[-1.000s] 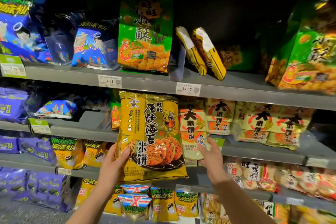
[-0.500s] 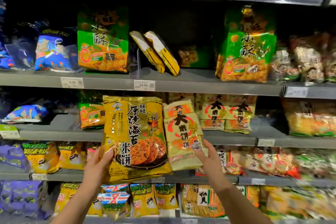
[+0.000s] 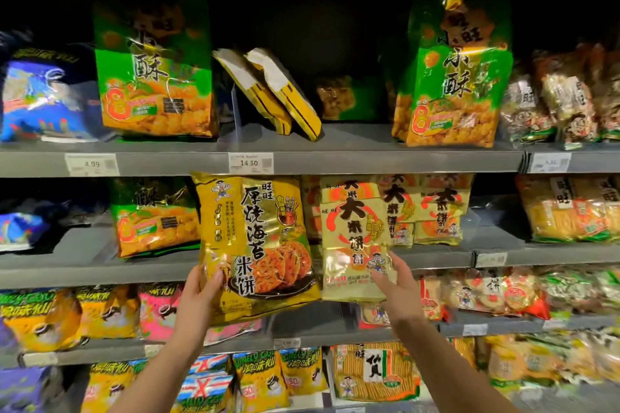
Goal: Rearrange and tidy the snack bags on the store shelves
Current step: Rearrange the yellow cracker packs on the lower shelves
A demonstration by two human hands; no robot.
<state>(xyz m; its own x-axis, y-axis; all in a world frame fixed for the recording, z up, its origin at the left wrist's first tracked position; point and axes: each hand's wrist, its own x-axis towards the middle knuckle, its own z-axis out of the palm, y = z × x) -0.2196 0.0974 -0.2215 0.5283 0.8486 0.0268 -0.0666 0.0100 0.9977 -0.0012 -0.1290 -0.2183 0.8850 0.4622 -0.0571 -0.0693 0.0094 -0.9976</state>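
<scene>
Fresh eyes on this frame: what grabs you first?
The big yellow rice-cracker bag, held up mid-frame before the middle shelf by the left hand at its lower corner. Beside it the right hand grips a pale gold bag. On the upper shelf, two slim yellow bags lean over between tall green bags.

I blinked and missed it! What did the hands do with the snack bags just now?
The right hand took hold of the pale rice cracker bag and pulled it forward, beside the gold seaweed rice cracker bag. The left hand still holds that gold bag.
</scene>
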